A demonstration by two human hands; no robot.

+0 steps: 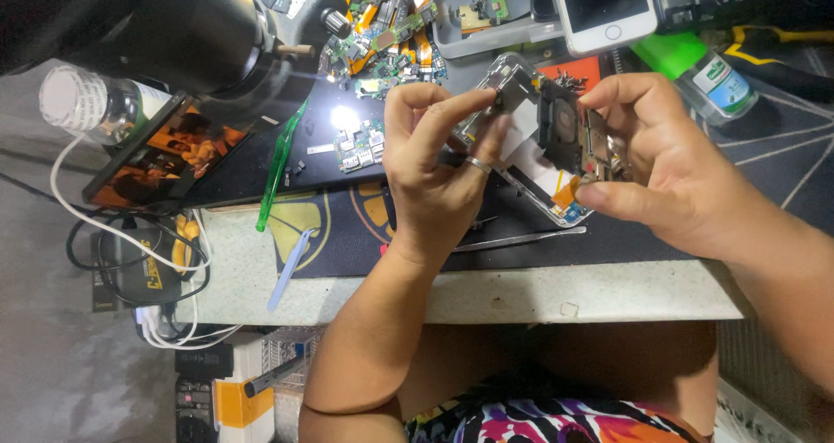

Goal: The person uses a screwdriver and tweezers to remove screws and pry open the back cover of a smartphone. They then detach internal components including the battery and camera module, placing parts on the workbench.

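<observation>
An opened smartphone [537, 152] with its back off, showing white inner parts and a dark circuit board, is held above the dark work mat [347, 226]. My left hand [430, 161], a ring on one finger, grips the phone's upper left edge with thumb and fingertips. My right hand [669, 165] pinches the phone's dark board on the right side, thumb below and fingers on top. Both hands hold the same phone.
Metal tweezers [521, 239] lie under the phone. A small circuit board [358, 146] and green plastic tweezers [280, 165] lie to the left. Loose boards pile at the back [387, 35], beside a white phone [604, 9], green bottle [699, 69], microscope [217, 26] and lit phone screen [161, 156].
</observation>
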